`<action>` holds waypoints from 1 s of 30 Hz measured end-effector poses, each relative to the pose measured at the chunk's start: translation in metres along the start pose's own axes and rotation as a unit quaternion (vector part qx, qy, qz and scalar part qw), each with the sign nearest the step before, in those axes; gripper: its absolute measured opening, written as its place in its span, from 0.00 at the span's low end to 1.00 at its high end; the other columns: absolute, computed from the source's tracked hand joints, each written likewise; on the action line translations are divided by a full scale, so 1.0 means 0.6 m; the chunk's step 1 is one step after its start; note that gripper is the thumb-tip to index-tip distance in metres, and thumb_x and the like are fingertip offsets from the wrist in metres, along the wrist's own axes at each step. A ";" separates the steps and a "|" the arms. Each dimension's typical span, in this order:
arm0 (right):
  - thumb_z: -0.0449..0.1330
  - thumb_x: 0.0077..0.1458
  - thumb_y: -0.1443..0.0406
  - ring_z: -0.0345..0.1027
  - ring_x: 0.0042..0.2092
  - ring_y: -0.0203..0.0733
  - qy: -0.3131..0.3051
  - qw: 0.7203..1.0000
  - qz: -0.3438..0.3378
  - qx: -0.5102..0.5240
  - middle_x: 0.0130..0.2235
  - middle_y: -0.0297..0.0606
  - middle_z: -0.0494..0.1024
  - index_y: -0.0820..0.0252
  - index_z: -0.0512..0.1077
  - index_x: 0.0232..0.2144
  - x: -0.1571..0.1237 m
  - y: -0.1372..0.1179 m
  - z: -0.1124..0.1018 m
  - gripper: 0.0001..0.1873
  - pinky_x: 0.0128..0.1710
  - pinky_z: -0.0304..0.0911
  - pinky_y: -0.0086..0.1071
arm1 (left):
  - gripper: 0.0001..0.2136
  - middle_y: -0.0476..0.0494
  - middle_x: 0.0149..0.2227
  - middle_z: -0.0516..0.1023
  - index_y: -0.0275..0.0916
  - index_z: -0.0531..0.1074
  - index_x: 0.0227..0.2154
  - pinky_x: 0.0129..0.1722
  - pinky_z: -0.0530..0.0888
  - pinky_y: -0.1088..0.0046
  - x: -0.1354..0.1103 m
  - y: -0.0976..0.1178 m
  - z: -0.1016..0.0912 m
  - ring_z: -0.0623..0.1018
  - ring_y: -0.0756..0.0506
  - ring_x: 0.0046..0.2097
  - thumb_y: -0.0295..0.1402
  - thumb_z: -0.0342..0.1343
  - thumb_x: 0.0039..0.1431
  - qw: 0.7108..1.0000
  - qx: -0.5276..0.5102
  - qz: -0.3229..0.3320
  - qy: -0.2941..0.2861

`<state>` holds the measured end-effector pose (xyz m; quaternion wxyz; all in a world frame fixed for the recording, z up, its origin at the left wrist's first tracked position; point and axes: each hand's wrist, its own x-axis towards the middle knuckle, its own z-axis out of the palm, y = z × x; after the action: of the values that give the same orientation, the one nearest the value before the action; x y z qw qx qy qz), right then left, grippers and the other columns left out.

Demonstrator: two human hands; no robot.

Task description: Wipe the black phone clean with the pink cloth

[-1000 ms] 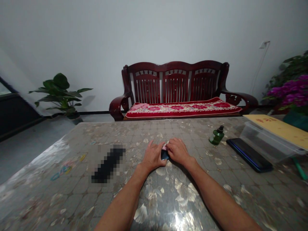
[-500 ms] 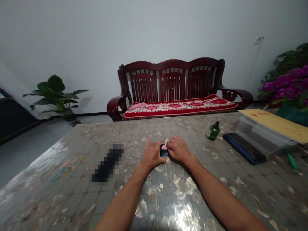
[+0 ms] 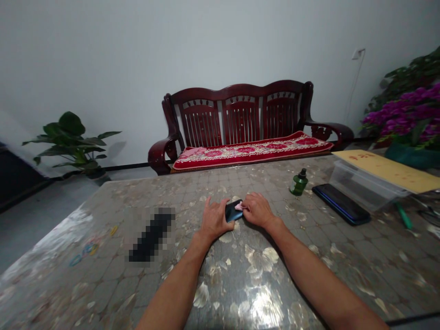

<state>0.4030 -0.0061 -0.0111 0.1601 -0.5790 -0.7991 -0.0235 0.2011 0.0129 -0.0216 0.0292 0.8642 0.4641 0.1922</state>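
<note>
A small dark, glossy item that looks like a phone (image 3: 233,214) lies on the patterned tabletop in front of me. My left hand (image 3: 213,221) grips its left end, thumb on the near side and fingers on the far side. My right hand (image 3: 257,211) is closed on a small pink cloth (image 3: 238,206), which rests on the right part of the dark surface. The right fingertips are partly hidden behind the cloth and knuckles.
To the left lie a pixelated dark object (image 3: 151,236) and several coloured bands (image 3: 85,252). At right stand a green bottle (image 3: 298,183), a large phone with a blue edge (image 3: 340,204) and a clear plastic box (image 3: 367,187) under a yellow board (image 3: 388,169). A wooden bench (image 3: 240,96) stands beyond.
My right hand with the pink cloth has shifted right relative to the left hand, so more of the dark surface shows. The whole view has also shifted slightly.
</note>
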 end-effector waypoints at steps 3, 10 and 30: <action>0.57 0.58 0.67 0.65 0.42 0.45 -0.008 1.000 -0.015 0.011 0.34 0.40 0.78 0.56 0.79 0.32 0.001 0.000 0.002 0.10 0.43 0.52 0.35 | 0.34 0.40 0.44 0.82 0.39 0.66 0.57 0.68 0.47 0.48 0.000 0.000 0.002 0.79 0.35 0.47 0.40 0.64 0.44 1.000 0.008 0.000 0.002; 0.57 0.58 0.67 0.66 0.43 0.45 -0.001 0.999 0.037 0.000 0.36 0.41 0.78 0.57 0.80 0.35 0.003 0.007 0.000 0.10 0.43 0.53 0.35 | 0.33 0.41 0.42 0.82 0.40 0.66 0.56 0.68 0.47 0.48 0.000 0.006 0.001 0.80 0.35 0.46 0.41 0.64 0.45 1.000 0.023 -0.005 0.007; 0.55 0.64 0.61 0.67 0.43 0.45 -0.005 0.993 0.117 0.023 0.38 0.42 0.79 0.54 0.82 0.39 0.012 0.027 0.009 0.14 0.42 0.55 0.34 | 0.32 0.41 0.41 0.83 0.41 0.67 0.56 0.68 0.46 0.50 0.003 0.009 0.003 0.80 0.35 0.45 0.41 0.63 0.46 0.999 0.043 -0.001 0.005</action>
<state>0.4146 0.0068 -0.0168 0.1705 -0.6648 -0.7271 0.0166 0.2067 0.0116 -0.0213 -0.0102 0.8632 0.4732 0.1758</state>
